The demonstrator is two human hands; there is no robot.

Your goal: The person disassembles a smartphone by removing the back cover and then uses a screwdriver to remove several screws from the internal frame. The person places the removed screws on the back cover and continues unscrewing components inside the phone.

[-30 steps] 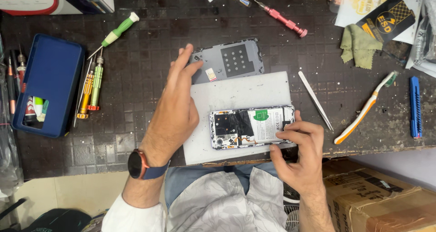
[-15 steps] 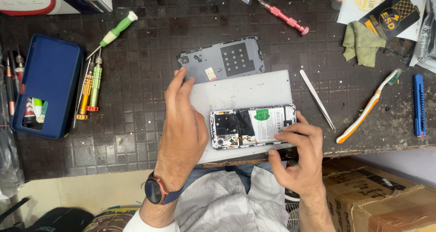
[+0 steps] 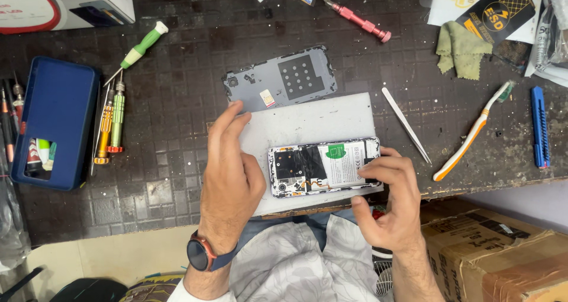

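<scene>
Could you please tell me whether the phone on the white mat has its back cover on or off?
Off. The phone lies with battery and circuit board exposed, and the grey back cover lies apart, beyond the white mat.

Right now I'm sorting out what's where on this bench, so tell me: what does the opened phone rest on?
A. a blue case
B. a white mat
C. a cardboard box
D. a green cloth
B: the opened phone lies flat on the white mat, with the right hand touching its right end and the left hand resting on the mat's left side.
</scene>
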